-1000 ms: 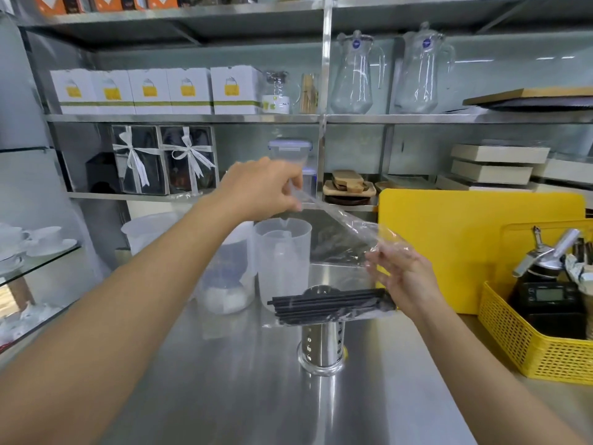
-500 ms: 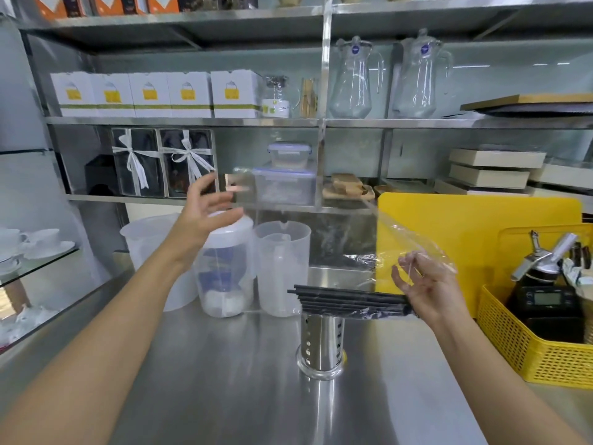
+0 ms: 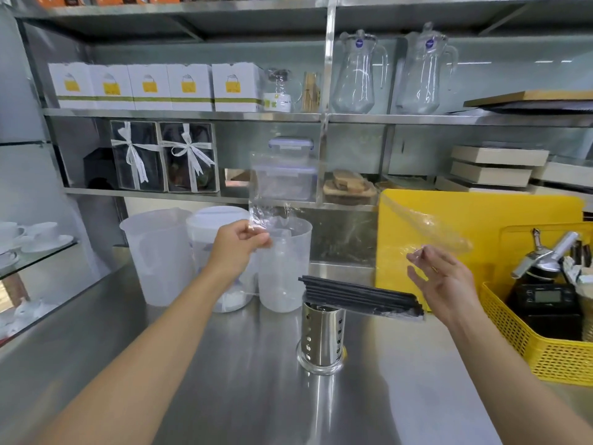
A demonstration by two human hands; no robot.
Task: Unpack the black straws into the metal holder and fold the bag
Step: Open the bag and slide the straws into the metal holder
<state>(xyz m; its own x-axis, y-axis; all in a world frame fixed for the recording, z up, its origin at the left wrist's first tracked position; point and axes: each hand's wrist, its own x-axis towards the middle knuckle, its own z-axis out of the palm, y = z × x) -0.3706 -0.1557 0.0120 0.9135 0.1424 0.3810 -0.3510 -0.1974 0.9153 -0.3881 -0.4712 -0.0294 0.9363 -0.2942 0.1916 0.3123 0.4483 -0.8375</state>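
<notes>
Fingertips [image 3: 263, 241] of the left hand [image 3: 239, 244] pinch an upright clear plastic sheet [image 3: 282, 184]. The right hand [image 3: 446, 281] spreads its fingers under a crinkled clear plastic bag [image 3: 426, 229]; whether it grips anything cannot be told. A bundle of long black straws [image 3: 356, 295] lies level beside its palm, across a perforated metal cylinder holder [image 3: 321, 335] on the steel counter [image 3: 224, 380], with shelves [image 3: 192, 115] behind.

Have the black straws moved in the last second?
Yes. The black straws have shifted right over the metal holder: their left ends stuck out well past its left side before, and now line up about with it.
</notes>
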